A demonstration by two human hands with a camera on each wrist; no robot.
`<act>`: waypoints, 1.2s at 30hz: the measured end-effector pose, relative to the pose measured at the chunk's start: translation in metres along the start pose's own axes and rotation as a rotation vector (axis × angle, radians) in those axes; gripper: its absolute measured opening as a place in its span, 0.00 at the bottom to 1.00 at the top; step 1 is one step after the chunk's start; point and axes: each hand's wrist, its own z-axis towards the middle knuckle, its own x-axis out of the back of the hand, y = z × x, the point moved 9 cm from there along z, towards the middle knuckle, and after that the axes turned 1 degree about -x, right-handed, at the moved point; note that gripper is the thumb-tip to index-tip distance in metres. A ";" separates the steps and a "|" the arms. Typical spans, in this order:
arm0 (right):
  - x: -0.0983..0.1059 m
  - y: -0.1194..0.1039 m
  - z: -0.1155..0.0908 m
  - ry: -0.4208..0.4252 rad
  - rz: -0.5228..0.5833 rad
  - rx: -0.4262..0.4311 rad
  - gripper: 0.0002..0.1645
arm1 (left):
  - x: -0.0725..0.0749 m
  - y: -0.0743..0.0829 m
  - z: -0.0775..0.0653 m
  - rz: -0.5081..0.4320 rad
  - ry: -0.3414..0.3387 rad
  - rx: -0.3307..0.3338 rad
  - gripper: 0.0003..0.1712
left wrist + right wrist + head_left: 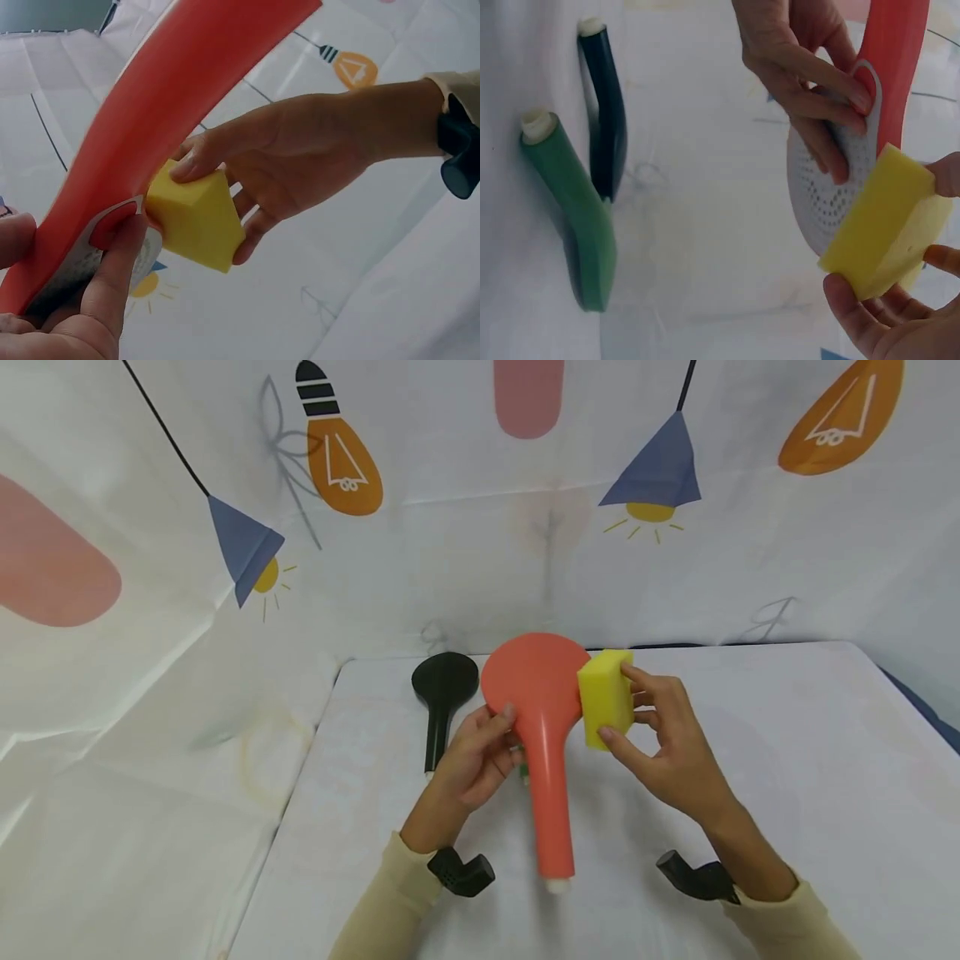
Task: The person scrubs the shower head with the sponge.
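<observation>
My left hand [480,756] grips a red shower head [536,672] near its neck, thumb on the smooth back and fingers underneath. Its handle points down toward me and ends in a white connector. The grey-white perforated face [829,199] shows in the right wrist view, partly covered by left-hand fingers. My right hand [671,747] pinches a yellow sponge [603,697] between thumb and fingers. The sponge is at the right edge of the shower head's round part, and overlaps the edge of the face in the right wrist view.
Left of the red one, a black shower head [444,681] lies on the white-covered table [787,760]. A green shower head [577,202] lies beside it, mostly hidden in the head view. Behind the table hangs a white sheet [465,560] printed with lamps and bulbs.
</observation>
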 end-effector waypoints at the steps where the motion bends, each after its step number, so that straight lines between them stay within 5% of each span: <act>1: -0.002 -0.002 -0.001 -0.003 0.014 0.022 0.52 | 0.000 0.000 0.000 -0.005 0.008 -0.005 0.20; 9: -0.021 -0.016 -0.010 -0.039 0.023 0.133 0.49 | 0.003 0.001 0.000 -0.049 0.062 -0.034 0.23; 12: -0.026 -0.021 -0.011 -0.084 0.121 0.171 0.46 | 0.004 0.002 0.001 -0.052 0.076 -0.046 0.22; 18: -0.038 -0.033 -0.015 -0.310 0.434 0.265 0.42 | 0.007 0.008 0.000 -0.035 0.111 -0.074 0.18; 25: -0.043 -0.043 -0.026 -0.524 0.440 0.335 0.43 | 0.011 0.017 -0.002 -0.041 0.138 -0.118 0.14; 30: -0.040 -0.053 -0.038 -0.666 0.401 0.487 0.44 | 0.015 0.020 -0.001 -0.056 0.145 -0.130 0.14; 36: -0.028 -0.080 -0.058 -0.903 0.624 0.733 0.32 | 0.017 0.023 0.001 -0.061 0.142 -0.144 0.13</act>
